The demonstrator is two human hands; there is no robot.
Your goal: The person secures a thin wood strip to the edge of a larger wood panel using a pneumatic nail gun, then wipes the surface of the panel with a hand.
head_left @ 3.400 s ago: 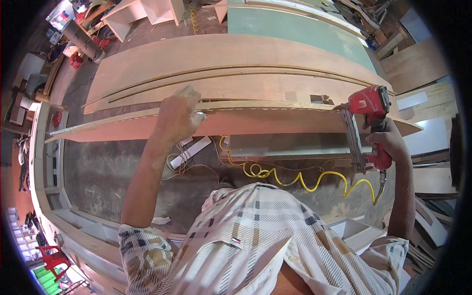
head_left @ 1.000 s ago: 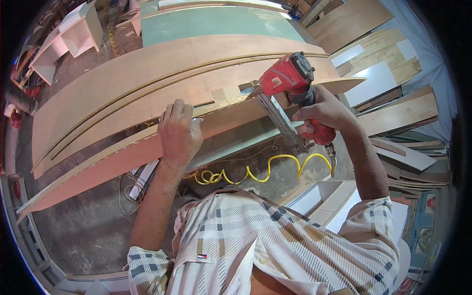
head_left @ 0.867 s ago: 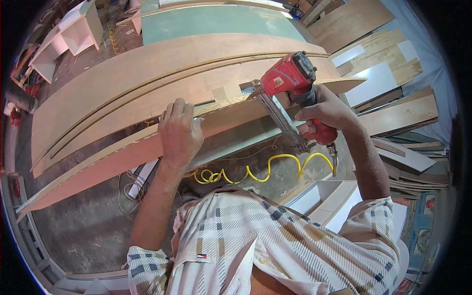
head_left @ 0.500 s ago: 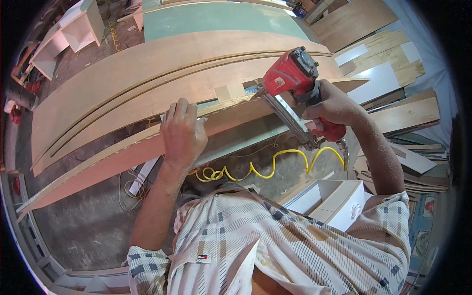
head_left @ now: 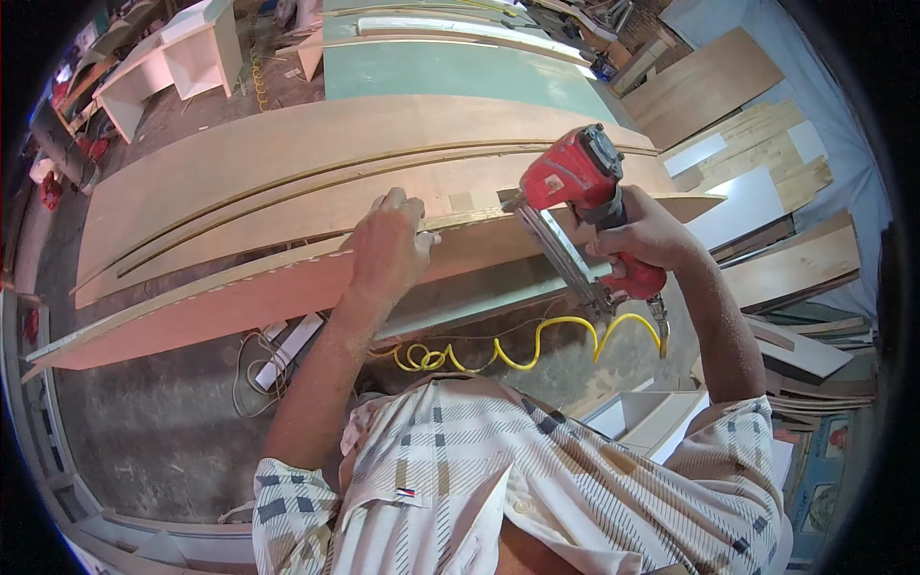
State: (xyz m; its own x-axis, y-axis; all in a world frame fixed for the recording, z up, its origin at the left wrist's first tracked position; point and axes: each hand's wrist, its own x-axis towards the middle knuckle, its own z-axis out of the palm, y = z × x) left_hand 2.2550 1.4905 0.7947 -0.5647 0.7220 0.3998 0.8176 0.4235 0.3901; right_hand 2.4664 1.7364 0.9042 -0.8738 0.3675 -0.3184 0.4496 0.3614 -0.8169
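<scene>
My left hand [head_left: 388, 247] presses down on the front edge of a long plywood panel [head_left: 287, 182], fingers curled over its thin edge strip [head_left: 211, 307]. My right hand [head_left: 644, 240] grips the handle of a red pneumatic nail gun [head_left: 573, 182]. The gun's nose touches the panel's top edge just right of my left hand, and its long metal magazine slants down toward me. A coiled yellow air hose [head_left: 517, 350] hangs from the gun's base.
A green board [head_left: 460, 72] lies behind the panel. Stacked boards and offcuts [head_left: 786, 249] crowd the right side. White cabinet pieces [head_left: 182, 57] stand at the far left. Cables and a white strip [head_left: 278, 350] lie on the concrete floor below.
My right hand has brought the nail gun left along the panel edge, close to my left hand. The view has swung toward the panel's right end. My left hand stays pressed on the edge.
</scene>
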